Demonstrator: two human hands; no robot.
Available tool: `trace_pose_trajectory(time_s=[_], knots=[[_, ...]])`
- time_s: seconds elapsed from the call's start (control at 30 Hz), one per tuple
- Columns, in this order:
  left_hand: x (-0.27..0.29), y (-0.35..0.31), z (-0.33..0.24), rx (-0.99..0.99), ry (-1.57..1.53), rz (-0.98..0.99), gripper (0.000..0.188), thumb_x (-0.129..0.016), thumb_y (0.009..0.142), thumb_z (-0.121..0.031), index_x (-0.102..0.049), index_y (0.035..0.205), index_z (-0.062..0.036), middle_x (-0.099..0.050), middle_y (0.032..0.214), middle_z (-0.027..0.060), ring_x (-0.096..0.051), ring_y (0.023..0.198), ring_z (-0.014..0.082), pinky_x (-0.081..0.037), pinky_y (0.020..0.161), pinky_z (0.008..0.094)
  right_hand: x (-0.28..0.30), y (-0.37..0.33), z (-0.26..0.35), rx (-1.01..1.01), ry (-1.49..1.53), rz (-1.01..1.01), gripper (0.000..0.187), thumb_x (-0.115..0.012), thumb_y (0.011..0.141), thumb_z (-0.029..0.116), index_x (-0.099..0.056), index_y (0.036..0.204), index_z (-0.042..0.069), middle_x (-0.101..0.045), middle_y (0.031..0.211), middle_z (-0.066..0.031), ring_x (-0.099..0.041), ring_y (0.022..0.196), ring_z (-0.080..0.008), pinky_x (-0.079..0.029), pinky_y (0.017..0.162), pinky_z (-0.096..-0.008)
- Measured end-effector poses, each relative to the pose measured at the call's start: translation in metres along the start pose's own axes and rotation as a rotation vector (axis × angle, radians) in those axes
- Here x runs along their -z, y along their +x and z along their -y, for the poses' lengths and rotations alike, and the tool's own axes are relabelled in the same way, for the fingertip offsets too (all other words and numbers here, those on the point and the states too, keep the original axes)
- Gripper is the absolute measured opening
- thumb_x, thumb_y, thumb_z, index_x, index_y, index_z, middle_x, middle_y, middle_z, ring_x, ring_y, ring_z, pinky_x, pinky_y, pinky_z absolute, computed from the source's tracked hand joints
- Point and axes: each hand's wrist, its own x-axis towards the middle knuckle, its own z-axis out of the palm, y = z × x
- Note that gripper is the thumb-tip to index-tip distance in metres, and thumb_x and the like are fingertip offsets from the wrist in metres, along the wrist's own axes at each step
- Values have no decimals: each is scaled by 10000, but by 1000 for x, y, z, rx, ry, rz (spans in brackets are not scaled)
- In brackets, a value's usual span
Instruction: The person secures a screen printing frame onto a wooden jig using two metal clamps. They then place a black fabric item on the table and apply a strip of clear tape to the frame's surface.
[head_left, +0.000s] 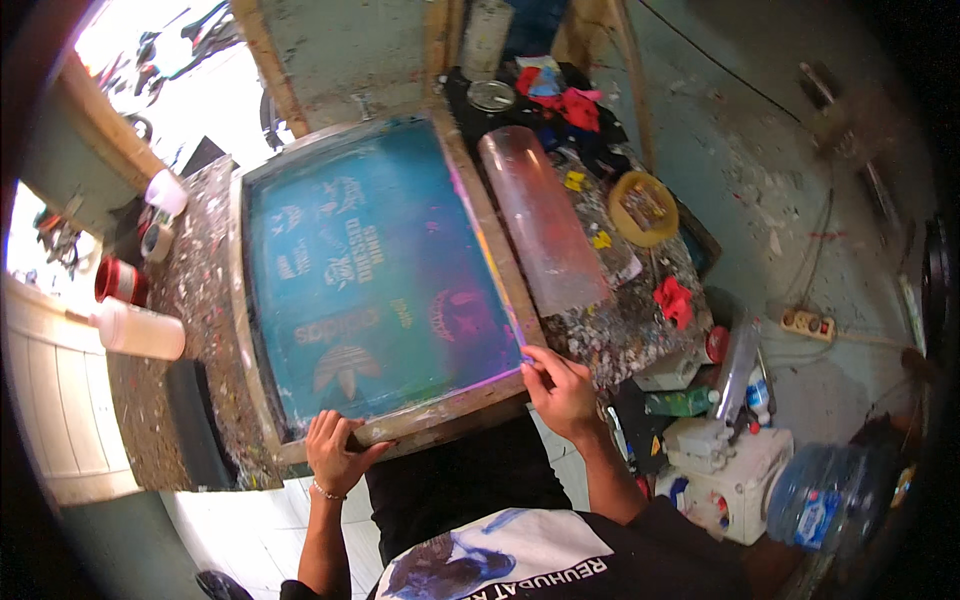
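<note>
A wood-framed printing screen (340, 240) with blue-green mesh lies tilted on a paint-spattered table (215, 240) in front of me. Pale stencilled lettering and logos show in the mesh, with purple and pink stains toward its right side. My left hand (340, 450) grips the near rail of the frame near its left corner, fingers over the top and thumb along the rail. At the near right corner, my right hand (562, 390) has its thumb and forefinger pinched against the inner edge. Whatever is between those fingertips is too small to make out.
Left of the screen stand a plastic bottle (140, 330), a red tin (122, 280) and a dark bar (200, 420). To the right lie a clear plastic roll (545, 220), a yellow tub (643, 208) and red rags (673, 302). A water jug (835, 495) is at lower right.
</note>
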Motion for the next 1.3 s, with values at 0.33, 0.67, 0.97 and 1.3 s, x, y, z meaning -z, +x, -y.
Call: trace_pose_trajectory(time_s=[0.33,0.67,0.97,1.3], knots=[[-3,1,-6,58,42,-2,558,-936,482,-337,-565,809,-79,-483,782,74,-488,763,295,-396,701,405,73,46,-60,-112,-107,-417,171,-656,905,113,-681,1034,2,-704,782,-146,-685,670,-213,-518,608,-341],[-9,2,4,67,31,47,559,-892,537,-443,-550,780,-75,-470,766,86,-483,741,304,-384,685,411,94,209,-139,-496,-762,-413,754,-671,848,524,-470,1403,55,-520,1332,-311,-506,1237,-487,-404,1050,-539],[-9,-18,22,158,166,266,654,-905,429,-428,-662,919,-70,-568,864,93,-533,845,315,-398,749,445,79,275,-161,53,-354,-625,560,-785,747,200,-574,1250,70,-548,1299,-236,-506,1232,-426,-422,1025,-468],[10,31,-17,68,42,189,527,-910,549,-397,-630,868,-86,-599,828,83,-573,750,315,-458,691,431,70,407,-240,76,-435,-235,737,-766,808,351,-428,1430,150,-386,1509,-198,-337,1406,-403,-275,1090,-669]])
